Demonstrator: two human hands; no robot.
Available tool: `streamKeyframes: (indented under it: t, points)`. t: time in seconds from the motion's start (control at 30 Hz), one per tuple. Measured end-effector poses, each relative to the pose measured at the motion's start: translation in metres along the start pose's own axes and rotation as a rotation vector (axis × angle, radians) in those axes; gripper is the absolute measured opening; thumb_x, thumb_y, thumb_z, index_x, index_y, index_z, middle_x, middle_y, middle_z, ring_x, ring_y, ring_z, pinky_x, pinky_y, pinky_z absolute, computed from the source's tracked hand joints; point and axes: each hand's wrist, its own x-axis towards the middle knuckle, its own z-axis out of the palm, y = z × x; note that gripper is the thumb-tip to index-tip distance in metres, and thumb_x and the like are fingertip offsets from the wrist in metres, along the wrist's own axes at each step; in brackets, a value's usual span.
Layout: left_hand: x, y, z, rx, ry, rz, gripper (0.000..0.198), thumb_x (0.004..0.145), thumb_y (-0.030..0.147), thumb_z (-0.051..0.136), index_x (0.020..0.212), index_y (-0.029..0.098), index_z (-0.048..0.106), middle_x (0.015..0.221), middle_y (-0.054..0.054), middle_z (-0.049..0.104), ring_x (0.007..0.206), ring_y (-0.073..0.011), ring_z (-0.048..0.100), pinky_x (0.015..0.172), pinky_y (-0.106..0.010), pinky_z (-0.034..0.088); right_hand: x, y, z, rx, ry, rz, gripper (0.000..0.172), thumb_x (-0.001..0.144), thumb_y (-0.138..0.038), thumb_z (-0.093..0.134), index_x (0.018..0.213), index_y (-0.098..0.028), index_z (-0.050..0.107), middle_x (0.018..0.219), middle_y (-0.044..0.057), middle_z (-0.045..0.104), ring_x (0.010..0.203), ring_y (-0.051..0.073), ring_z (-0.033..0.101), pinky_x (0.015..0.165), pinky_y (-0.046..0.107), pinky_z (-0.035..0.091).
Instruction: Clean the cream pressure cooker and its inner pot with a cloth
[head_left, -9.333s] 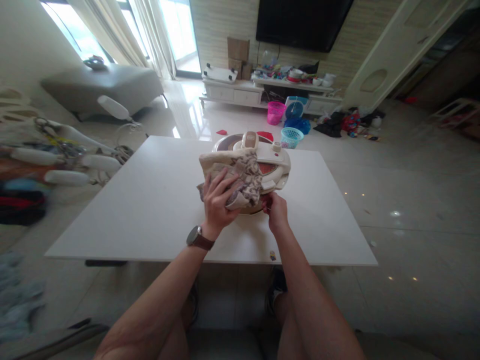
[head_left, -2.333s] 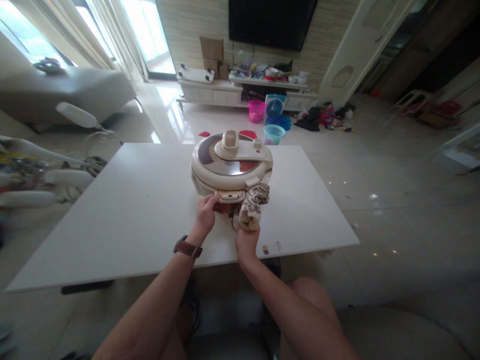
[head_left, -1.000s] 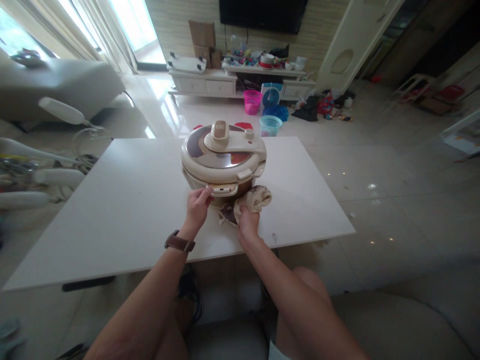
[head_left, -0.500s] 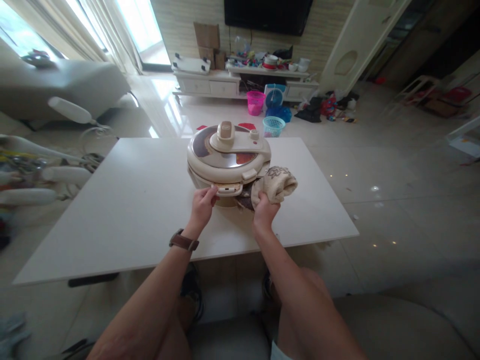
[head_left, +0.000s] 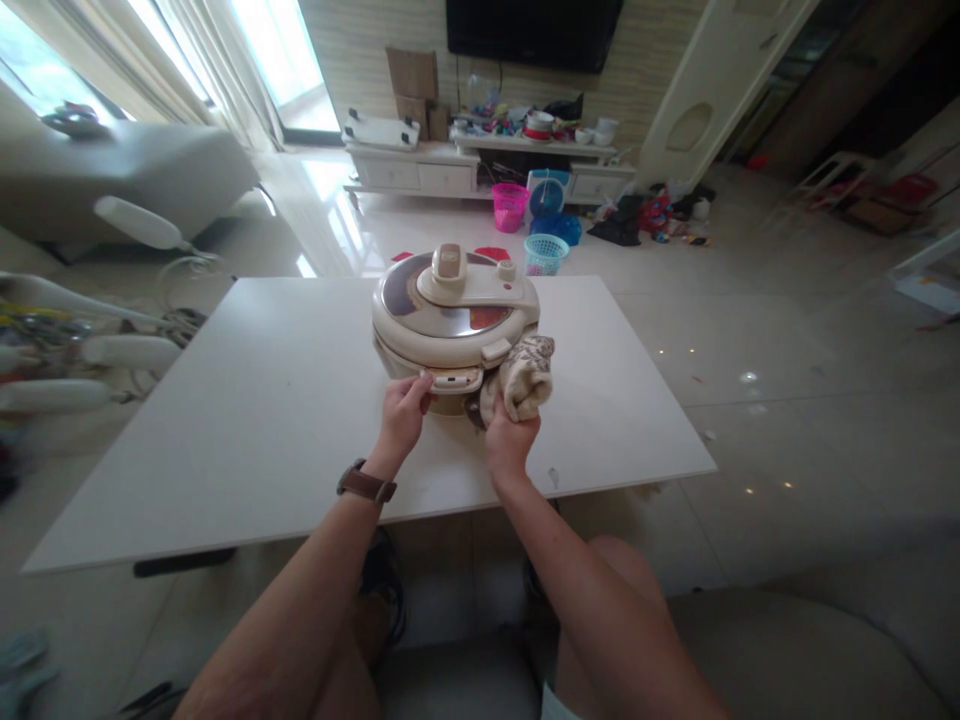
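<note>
A cream electric pressure cooker (head_left: 454,310) with a shiny lid stands upright on the white table (head_left: 285,420). My left hand (head_left: 405,408) pinches the left end of the cooker's front handle (head_left: 454,381), fingers closed. In my right hand (head_left: 511,440) is a bunched beige and brown cloth (head_left: 525,380), gripped from below. The cloth lies against the cooker's front right side, just right of the handle. What it touches underneath is hidden.
Beyond the table stand a pink basket (head_left: 511,207) and a light blue basket (head_left: 546,254) on the tiled floor. A cluttered white TV cabinet (head_left: 420,176) lines the far wall. White lamp arms (head_left: 135,350) reach near the table's left edge.
My right hand has moved left and slightly down with the cloth, bringing it closer to the handle. My left hand stays on the handle, and the cooker has not moved.
</note>
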Motion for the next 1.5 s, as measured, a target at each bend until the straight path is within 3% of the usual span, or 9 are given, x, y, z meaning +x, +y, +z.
streamKeyframes:
  t: [0.23,0.33,0.53,0.63,0.77,0.93,1.2,1.37,1.5]
  points:
    - [0.000,0.001,0.000,-0.014,0.002,-0.012,0.050,0.084,0.047,0.060,0.043,0.022,0.049,0.042,0.000,0.041,0.048,-0.0137,0.045,0.053,-0.030,0.035,0.040,-0.037,-0.013,0.119,0.234,-0.116,0.029,0.070,-0.026,0.074,0.095,-0.011,0.076,0.102,0.012,0.079,0.106,0.031,0.076,0.089,0.041,0.064]
    - [0.000,0.001,0.001,-0.034,0.010,-0.028,0.048,0.084,0.046,0.060,0.044,0.022,0.053,0.043,-0.001,0.043,0.046,-0.0124,0.039,0.050,-0.030,0.029,0.048,-0.047,-0.021,0.050,0.234,-0.249,0.024,0.074,-0.026,0.074,0.095,-0.013,0.076,0.096,0.010,0.078,0.112,0.032,0.073,0.094,0.040,0.062]
    - [-0.001,-0.003,0.001,-0.037,-0.007,-0.043,0.048,0.086,0.046,0.059,0.045,0.021,0.054,0.044,0.000,0.043,0.047,-0.0118,0.037,0.049,-0.029,0.027,0.045,-0.059,-0.012,-0.273,-0.342,-0.545,0.036,0.081,-0.019,0.065,0.114,-0.026,0.079,0.126,0.006,0.077,0.140,0.030,0.059,0.121,0.047,0.042]
    - [-0.001,-0.013,0.000,-0.046,-0.009,-0.016,0.043,0.084,0.039,0.060,0.047,0.021,0.050,0.045,0.000,0.043,0.048,-0.0118,0.037,0.049,-0.028,0.027,0.032,-0.071,0.000,-0.331,-0.535,-0.609,0.041,0.080,-0.018,0.070,0.117,-0.031,0.080,0.133,0.003,0.075,0.154,0.030,0.046,0.128,0.047,0.031]
    - [-0.001,-0.024,0.000,-0.053,0.006,-0.005,0.030,0.079,0.032,0.067,0.054,0.020,0.056,0.052,-0.001,0.052,0.053,-0.0123,0.042,0.049,-0.027,0.030,0.027,-0.077,0.006,-0.297,-0.683,-0.598,0.040,0.077,-0.015,0.073,0.112,-0.033,0.081,0.129,0.001,0.076,0.152,0.029,0.048,0.130,0.046,0.027]
    - [-0.008,-0.010,0.003,-0.081,-0.076,-0.111,0.060,0.091,0.062,0.057,0.049,0.019,0.060,0.042,-0.001,0.042,0.044,-0.0106,0.036,0.045,-0.027,0.025,0.053,-0.054,-0.004,-0.134,-0.365,-0.567,0.040,0.077,-0.016,0.068,0.114,-0.026,0.082,0.128,0.006,0.076,0.145,0.028,0.055,0.127,0.048,0.035]
    - [-0.023,0.006,0.026,-0.251,-0.198,-0.254,0.067,0.076,0.080,0.067,0.061,0.015,0.071,0.047,-0.004,0.055,0.038,-0.0095,0.043,0.040,-0.027,0.025,0.094,-0.010,-0.002,0.177,0.112,-0.136,0.032,0.073,-0.024,0.073,0.103,-0.014,0.078,0.108,0.008,0.079,0.106,0.020,0.073,0.101,0.037,0.059]
    - [-0.029,0.010,0.049,-0.314,-0.189,-0.301,0.058,0.071,0.071,0.080,0.078,0.013,0.078,0.062,-0.006,0.069,0.042,-0.0090,0.049,0.041,-0.026,0.030,0.095,0.003,0.004,0.288,0.190,0.165,0.043,0.065,-0.019,0.074,0.107,-0.012,0.075,0.108,0.008,0.079,0.099,0.021,0.077,0.090,0.034,0.064]
    - [-0.029,0.012,0.060,-0.357,-0.129,-0.322,0.061,0.070,0.072,0.081,0.085,0.013,0.080,0.071,-0.009,0.075,0.043,-0.0087,0.050,0.042,-0.025,0.032,0.091,0.004,0.006,0.324,0.191,0.241,0.044,0.063,-0.017,0.073,0.106,-0.013,0.076,0.105,0.006,0.080,0.098,0.021,0.077,0.088,0.034,0.065]
